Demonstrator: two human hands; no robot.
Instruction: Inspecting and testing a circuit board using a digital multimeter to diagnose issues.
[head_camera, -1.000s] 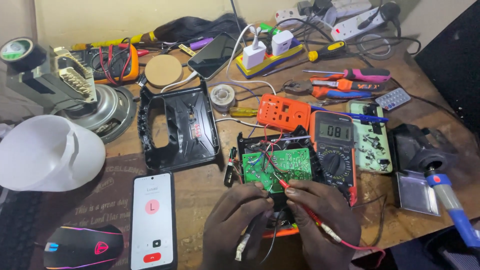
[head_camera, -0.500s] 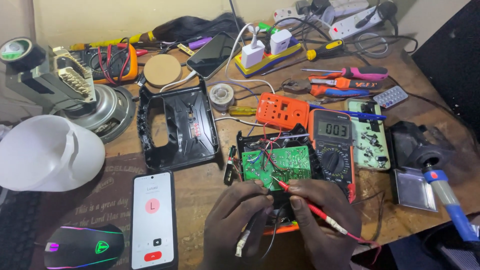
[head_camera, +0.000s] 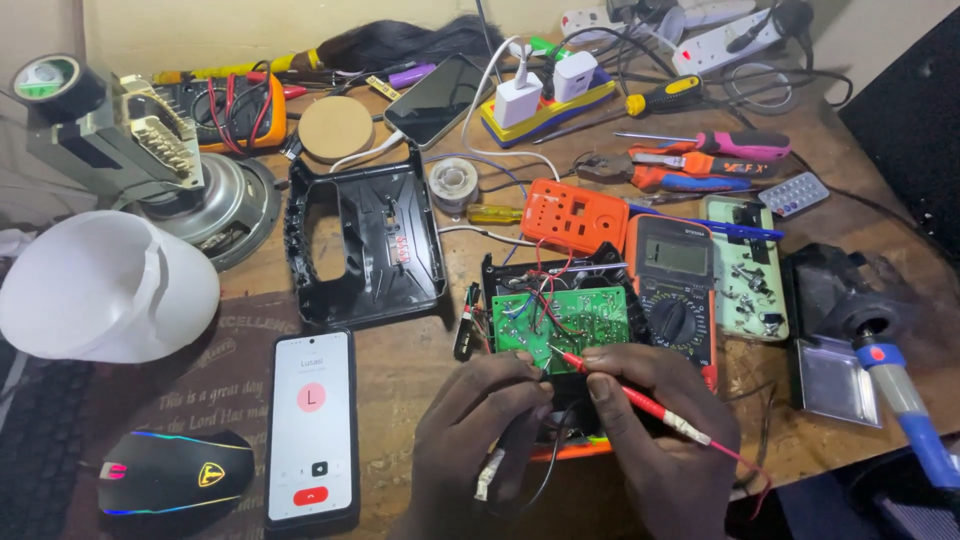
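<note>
My right hand (head_camera: 655, 420) pinches the red probe (head_camera: 625, 393), tip on the green board (head_camera: 560, 325)'s near edge. Left hand (head_camera: 480, 420) is curled shut just below the board, gripping sth dark; can't tell what. Meter (head_camera: 675, 290) sits right beside the board, phone (head_camera: 311, 425) well left of it on the bench (head_camera: 400, 370).

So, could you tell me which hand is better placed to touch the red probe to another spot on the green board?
The right hand: it already grips the red probe, whose tip rests at the green board's near edge. The left hand pinches something dark beside it; I cannot tell what.
</note>
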